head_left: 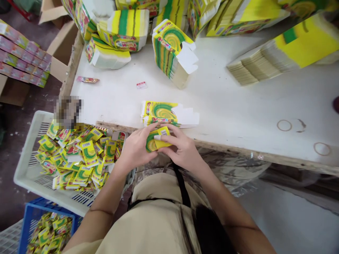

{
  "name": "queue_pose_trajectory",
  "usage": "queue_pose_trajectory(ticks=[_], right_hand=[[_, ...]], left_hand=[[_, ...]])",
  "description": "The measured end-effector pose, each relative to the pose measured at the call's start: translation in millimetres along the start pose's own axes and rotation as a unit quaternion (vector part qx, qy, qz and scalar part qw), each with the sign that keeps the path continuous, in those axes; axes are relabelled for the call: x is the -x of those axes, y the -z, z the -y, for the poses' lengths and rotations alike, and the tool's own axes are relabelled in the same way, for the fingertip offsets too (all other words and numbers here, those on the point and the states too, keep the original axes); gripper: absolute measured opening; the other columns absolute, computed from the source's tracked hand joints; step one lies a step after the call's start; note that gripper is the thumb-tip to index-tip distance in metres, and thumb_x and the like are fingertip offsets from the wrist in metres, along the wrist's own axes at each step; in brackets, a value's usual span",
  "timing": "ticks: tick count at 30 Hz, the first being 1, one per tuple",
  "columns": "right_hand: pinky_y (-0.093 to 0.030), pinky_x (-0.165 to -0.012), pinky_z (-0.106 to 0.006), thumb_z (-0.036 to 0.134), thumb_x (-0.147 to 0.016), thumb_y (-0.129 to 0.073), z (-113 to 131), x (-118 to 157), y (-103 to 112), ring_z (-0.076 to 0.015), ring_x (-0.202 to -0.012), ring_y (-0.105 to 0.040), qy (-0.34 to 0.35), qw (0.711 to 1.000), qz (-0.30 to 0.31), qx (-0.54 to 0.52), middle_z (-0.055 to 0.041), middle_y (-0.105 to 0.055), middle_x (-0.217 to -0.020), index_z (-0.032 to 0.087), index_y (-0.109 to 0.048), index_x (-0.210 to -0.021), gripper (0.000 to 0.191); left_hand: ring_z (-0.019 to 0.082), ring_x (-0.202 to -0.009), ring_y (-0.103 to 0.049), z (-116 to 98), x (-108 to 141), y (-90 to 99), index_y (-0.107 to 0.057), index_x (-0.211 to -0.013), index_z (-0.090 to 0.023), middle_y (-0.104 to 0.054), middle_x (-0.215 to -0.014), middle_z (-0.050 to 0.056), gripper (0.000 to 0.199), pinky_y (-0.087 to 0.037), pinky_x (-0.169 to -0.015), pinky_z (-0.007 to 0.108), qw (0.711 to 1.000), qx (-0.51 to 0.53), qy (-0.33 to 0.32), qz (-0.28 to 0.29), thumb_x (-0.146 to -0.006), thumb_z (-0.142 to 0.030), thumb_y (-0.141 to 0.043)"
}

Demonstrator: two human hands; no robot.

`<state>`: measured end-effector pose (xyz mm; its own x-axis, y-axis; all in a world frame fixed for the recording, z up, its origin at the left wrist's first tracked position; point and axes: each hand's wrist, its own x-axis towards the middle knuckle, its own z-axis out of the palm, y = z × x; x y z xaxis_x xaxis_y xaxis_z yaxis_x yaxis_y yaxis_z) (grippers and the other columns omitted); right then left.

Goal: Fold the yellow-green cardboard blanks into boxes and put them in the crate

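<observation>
Between my two hands, just off the table's front edge, is a small yellow and green carton (pixel 151 143) with a barcode on its end flap. My left hand (pixel 137 146) grips it from the left side. The fingers of my right hand (pixel 181 144) press on the barcode flap from the right. Right behind my hands, a small stack of flat, unfolded cartons (pixel 162 110) lies at the table edge with white flaps pointing right. Farther back stands a thicker bundle of flat cartons (pixel 169 53).
More carton bundles (pixel 127 30) line the back of the white table (pixel 225 109), with a large one (pixel 286 53) at right. A wrapped candy (pixel 88 80) and rubber bands (pixel 284 125) lie there. At left stand a white basket (pixel 26 169) of folded cartons and a blue crate (pixel 25 225).
</observation>
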<state>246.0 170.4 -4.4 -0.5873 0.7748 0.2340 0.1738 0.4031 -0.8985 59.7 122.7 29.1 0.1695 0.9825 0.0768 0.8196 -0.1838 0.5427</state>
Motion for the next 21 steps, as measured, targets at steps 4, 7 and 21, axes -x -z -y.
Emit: queue_pose_trajectory(ticks=[4, 7, 21], right_hand=[[-0.052, -0.101, -0.047, 0.032, -0.085, -0.070, -4.3, 0.7, 4.3, -0.0289, -0.122, -0.059, 0.000, 0.995, -0.098, 0.019, -0.0122, -0.059, -0.134, 0.024, -0.071, -0.112, 0.028], [-0.054, -0.097, -0.046, 0.032, -0.083, -0.072, -5.3, 1.0, 7.8, -0.0290, -0.117, -0.062, 0.009, 0.988, -0.146, 0.048, -0.0127, -0.060, -0.131, 0.024, -0.071, -0.111, 0.028], [-0.056, -0.096, -0.046, 0.027, -0.091, -0.063, -5.5, 0.3, 12.3, -0.0292, -0.127, -0.056, 0.084, 0.994, -0.029, 0.068, -0.0145, -0.050, -0.139, 0.023, -0.067, -0.108, 0.018]], left_hand=[[0.031, -0.125, -0.053, 7.1, 5.1, -4.7, -0.042, -0.137, -0.020, -0.053, -0.138, 0.016, 0.084, -0.047, -0.101, 0.044, 0.985, 0.063, 0.074, -0.144, -0.068, -0.042, -0.083], [0.024, -0.106, -0.065, 9.9, 8.3, -8.7, -0.046, -0.131, -0.019, -0.062, -0.121, 0.013, 0.075, -0.054, -0.086, 0.035, 0.937, 0.240, 0.179, -0.182, -0.070, -0.046, -0.082], [0.016, -0.076, -0.072, -0.8, 7.7, -8.7, -0.058, -0.110, -0.020, -0.074, -0.089, 0.001, 0.042, -0.059, -0.068, 0.024, 0.815, 0.465, 0.260, -0.227, -0.074, -0.026, -0.081]])
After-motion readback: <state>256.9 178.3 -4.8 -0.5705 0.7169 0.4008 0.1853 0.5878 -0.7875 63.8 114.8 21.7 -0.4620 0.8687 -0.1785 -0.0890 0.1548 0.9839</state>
